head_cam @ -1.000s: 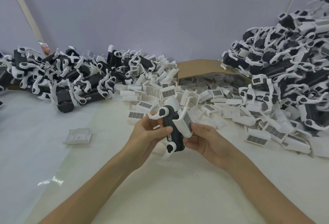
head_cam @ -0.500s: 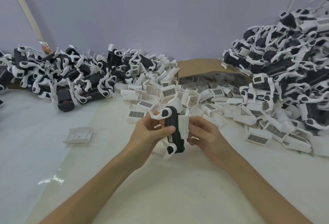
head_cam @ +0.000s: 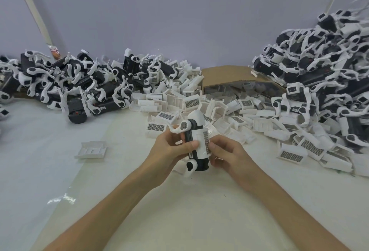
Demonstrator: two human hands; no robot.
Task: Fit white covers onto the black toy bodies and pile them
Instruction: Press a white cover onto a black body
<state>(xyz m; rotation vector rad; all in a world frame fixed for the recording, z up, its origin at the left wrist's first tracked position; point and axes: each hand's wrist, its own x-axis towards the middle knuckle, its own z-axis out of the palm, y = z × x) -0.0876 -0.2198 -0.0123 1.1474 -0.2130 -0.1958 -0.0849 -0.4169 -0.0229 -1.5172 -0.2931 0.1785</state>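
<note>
A black toy body (head_cam: 188,138) with white legs stands upright in the middle, above the table. My left hand (head_cam: 173,149) grips it from the left, thumb across its front. A white cover (head_cam: 202,145) with a grid patch lies against the body's right side. My right hand (head_cam: 225,154) holds that cover from the right, thumb on its edge. Loose white covers (head_cam: 229,111) lie heaped just behind my hands. Black toy bodies without covers (head_cam: 79,83) are piled at the back left. A tall pile of toys (head_cam: 327,67) rises at the right.
A cardboard box (head_cam: 225,75) lies on its side behind the loose covers, more covers spilling from it. One single white cover (head_cam: 91,149) lies alone on the white table (head_cam: 179,206) to the left. A pale wall closes off the back.
The white cover was tilted away from the body's right side; it has swung in and now lies flat against the body. My right hand closed in with it.
</note>
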